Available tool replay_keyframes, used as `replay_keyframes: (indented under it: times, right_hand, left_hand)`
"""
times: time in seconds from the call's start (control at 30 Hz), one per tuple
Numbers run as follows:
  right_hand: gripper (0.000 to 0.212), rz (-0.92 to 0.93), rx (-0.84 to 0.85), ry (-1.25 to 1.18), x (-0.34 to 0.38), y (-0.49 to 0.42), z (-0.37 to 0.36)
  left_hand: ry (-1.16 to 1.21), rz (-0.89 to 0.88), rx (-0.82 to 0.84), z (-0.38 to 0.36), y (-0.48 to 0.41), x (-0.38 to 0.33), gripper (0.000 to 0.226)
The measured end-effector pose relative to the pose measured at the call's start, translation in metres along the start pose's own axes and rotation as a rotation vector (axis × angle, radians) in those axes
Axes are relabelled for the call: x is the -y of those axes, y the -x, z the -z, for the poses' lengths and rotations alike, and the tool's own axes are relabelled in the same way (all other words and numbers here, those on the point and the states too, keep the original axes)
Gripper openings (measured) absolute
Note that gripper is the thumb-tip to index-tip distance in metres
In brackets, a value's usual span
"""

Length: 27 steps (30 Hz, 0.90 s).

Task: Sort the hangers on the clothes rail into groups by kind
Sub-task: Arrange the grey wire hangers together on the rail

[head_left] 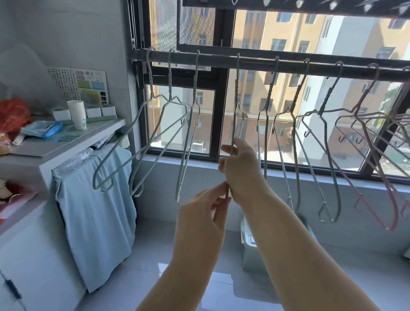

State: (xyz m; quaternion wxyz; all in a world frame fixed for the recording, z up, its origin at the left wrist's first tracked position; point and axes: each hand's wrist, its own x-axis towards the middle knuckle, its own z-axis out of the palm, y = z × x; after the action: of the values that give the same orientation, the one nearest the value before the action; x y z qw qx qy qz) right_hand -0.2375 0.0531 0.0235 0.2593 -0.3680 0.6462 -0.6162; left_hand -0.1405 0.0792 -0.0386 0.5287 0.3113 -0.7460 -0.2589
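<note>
Pale green hangers [188, 133] fill the left end of the clothes rail [260, 64], and bare rail lies on both sides of the hanger [236, 92] I hold edge-on near its middle. My left hand [203, 214] pinches its bottom end, my right hand [242, 169] curls round the wire above. Rightward, a lidded box [249, 250] sits on the floor, contents hidden.
</note>
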Motion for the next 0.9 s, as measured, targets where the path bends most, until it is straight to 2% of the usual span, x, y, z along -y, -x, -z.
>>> replay_keyframes:
  times: [0.07, 0.23, 0.4, 0.57, 0.77, 0.83, 0.9]
  right_hand:
    - [0.054, -0.006, -0.007, -0.023, -0.001, -0.001, 0.004]
    - [0.058, -0.037, -0.029, -0.163, 0.0, -0.001, 0.009]
    - [0.055, -0.05, -0.057, -0.238, 0.0, -0.001, 0.014]
    - [0.057, -0.055, -0.081, -0.291, 0.001, -0.001, 0.022]
    - [0.056, -0.035, -0.086, -0.243, 0.0, -0.001, 0.019]
    - [0.058, -0.045, -0.069, -0.226, -0.001, 0.0, 0.019]
    - [0.056, -0.057, -0.036, -0.096, 0.0, 0.003, 0.017]
  left_hand:
    - [-0.02, -0.022, -0.025, 0.003, 0.002, 0.001, 0.027]
    - [-0.168, -0.118, -0.22, 0.019, -0.013, 0.009, 0.034]
    - [-0.125, 0.05, -0.087, 0.024, -0.025, 0.019, 0.043]
    - [-0.087, 0.07, -0.067, 0.02, -0.027, 0.025, 0.031]
    - [-0.068, 0.098, -0.031, 0.018, -0.029, 0.027, 0.038]
    - [-0.09, 0.099, 0.008, 0.017, -0.03, 0.03, 0.031]
    - [-0.098, 0.107, 0.022, 0.017, -0.03, 0.032, 0.018]
